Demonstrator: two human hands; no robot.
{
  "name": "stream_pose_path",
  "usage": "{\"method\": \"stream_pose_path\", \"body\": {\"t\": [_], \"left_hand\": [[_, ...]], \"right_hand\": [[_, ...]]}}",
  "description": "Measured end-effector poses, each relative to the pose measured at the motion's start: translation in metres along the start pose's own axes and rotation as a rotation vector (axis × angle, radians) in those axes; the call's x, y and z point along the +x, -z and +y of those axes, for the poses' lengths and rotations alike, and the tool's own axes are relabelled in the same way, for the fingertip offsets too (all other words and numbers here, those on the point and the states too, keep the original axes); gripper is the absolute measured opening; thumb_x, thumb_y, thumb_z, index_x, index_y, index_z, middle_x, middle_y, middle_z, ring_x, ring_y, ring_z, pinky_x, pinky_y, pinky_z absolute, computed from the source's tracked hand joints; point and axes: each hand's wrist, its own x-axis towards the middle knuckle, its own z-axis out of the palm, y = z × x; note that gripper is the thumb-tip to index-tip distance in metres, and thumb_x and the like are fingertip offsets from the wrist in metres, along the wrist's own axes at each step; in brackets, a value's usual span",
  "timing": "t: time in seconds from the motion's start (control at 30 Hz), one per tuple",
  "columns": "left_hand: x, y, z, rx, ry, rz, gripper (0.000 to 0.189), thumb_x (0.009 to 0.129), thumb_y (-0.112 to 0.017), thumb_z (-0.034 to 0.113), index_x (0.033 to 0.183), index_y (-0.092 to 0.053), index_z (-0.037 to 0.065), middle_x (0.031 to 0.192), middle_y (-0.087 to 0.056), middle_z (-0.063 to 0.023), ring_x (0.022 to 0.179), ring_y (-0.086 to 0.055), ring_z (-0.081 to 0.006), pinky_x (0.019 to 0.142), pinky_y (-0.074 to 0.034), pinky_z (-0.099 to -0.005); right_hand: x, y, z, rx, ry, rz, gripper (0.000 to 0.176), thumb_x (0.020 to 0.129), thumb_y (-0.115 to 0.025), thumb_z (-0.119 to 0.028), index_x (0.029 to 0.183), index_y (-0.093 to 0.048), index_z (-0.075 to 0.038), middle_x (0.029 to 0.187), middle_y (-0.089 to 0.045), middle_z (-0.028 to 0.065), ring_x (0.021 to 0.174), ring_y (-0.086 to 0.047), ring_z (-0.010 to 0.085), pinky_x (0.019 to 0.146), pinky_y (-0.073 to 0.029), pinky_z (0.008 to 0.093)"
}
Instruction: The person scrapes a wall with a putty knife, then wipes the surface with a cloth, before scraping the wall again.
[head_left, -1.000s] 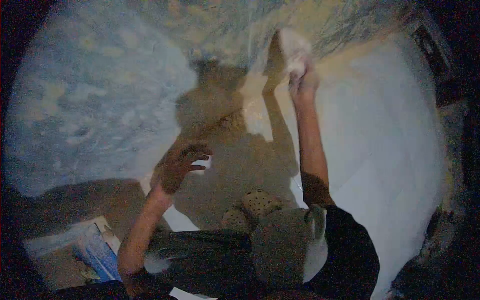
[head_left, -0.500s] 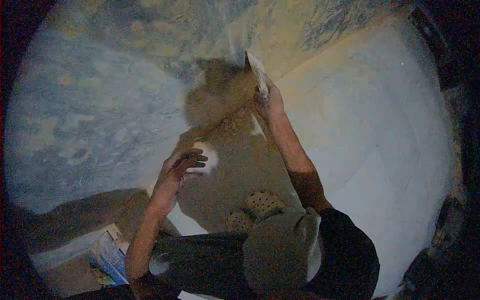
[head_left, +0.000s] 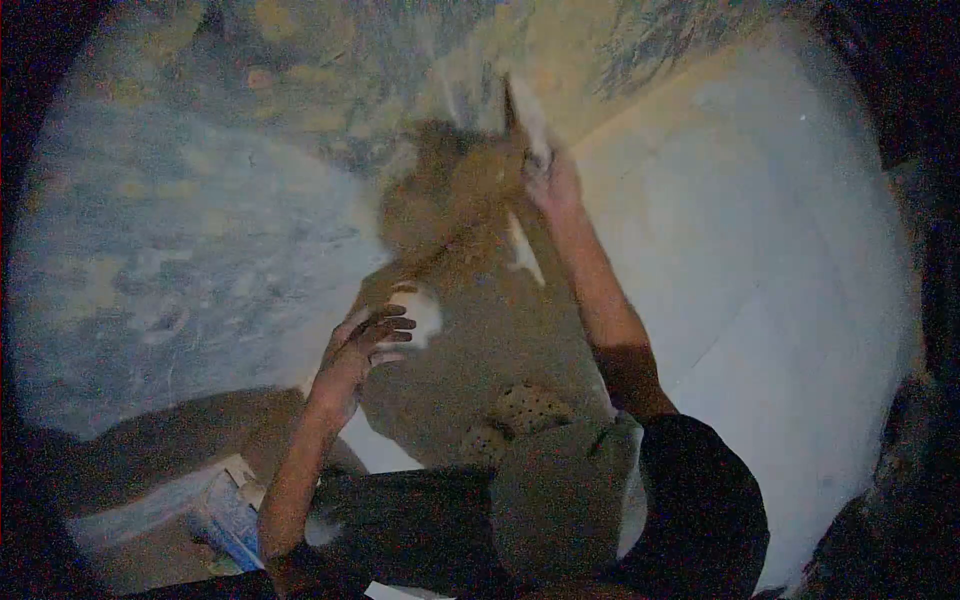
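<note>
Mottled plaster wall (head_left: 180,230), blotched blue-grey and yellow, fills the upper and left part of the view, and a smooth white surface (head_left: 780,260) runs down the right side. A broad brown shadow (head_left: 470,300) of the person falls where the two meet.

At the top edge of that shadow, the right hand (head_left: 553,183) is raised on an outstretched bare arm and closed around the lower end of a flat pale blade (head_left: 524,122). The blade stands steeply tilted with its edge against the wall. It is blurred, so its exact shape cannot be told.

At the left edge of the shadow, well apart from the right hand, the left hand (head_left: 362,345) is held up with its fingers bent. A small white patch (head_left: 424,312) sits just at the fingertips. Whether the hand grips it cannot be told.

At the bottom of the shadow are two tan perforated clogs (head_left: 520,412). Below them a grey-clothed knee (head_left: 565,500) and a black sleeve (head_left: 700,500) block the lower part of the view.

Down and left of the shadow, beside the left forearm, lies a blue and white bag (head_left: 232,515), dim and partly cut off by the dark edge of the picture.
</note>
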Motion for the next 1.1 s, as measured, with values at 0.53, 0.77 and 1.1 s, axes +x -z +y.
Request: {"method": "stream_pose_path", "body": {"t": [0.53, 0.77, 1.1], "left_hand": [[0.002, 0.004, -0.008, -0.074, -0.062, -0.040, 0.043, 0.087, -0.054, 0.033, 0.117, -0.052, 0.001, 0.111, -0.059, -0.0133, 0.101, -0.058, -0.0213, 0.086, -0.047, -0.0360], [-0.001, -0.009, 0.007, -0.045, -0.044, -0.005, 0.039, 0.089, -0.054, 0.030, 0.116, -0.053, 0.001, 0.108, -0.060, -0.0127, 0.099, -0.059, -0.0213, 0.086, -0.047, -0.0351], [-0.002, 0.005, -0.007, -0.084, -0.087, -0.028, 0.040, 0.089, -0.053, 0.029, 0.116, -0.051, 0.000, 0.108, -0.060, -0.0146, 0.097, -0.060, -0.0229, 0.083, -0.050, -0.0356]], "right_hand": [[-0.071, -0.015, -0.047, 0.646, -0.793, -0.053, 0.032, 0.095, -0.042, -0.028, 0.118, -0.051, -0.008, 0.091, -0.059, 0.0042, 0.067, -0.056, 0.0137, 0.060, -0.051, 0.0263], [-0.072, -0.029, -0.128, 0.780, -0.797, 0.197, 0.027, 0.095, -0.045, -0.027, 0.112, -0.053, -0.008, 0.072, -0.053, 0.0001, 0.056, -0.051, 0.0105, 0.043, -0.042, 0.0228], [-0.052, -0.010, -0.044, 0.589, -0.734, 0.065, 0.027, 0.093, -0.050, -0.027, 0.112, -0.053, -0.007, 0.080, -0.059, 0.0061, 0.065, -0.056, 0.0177, 0.057, -0.048, 0.0313]]}}
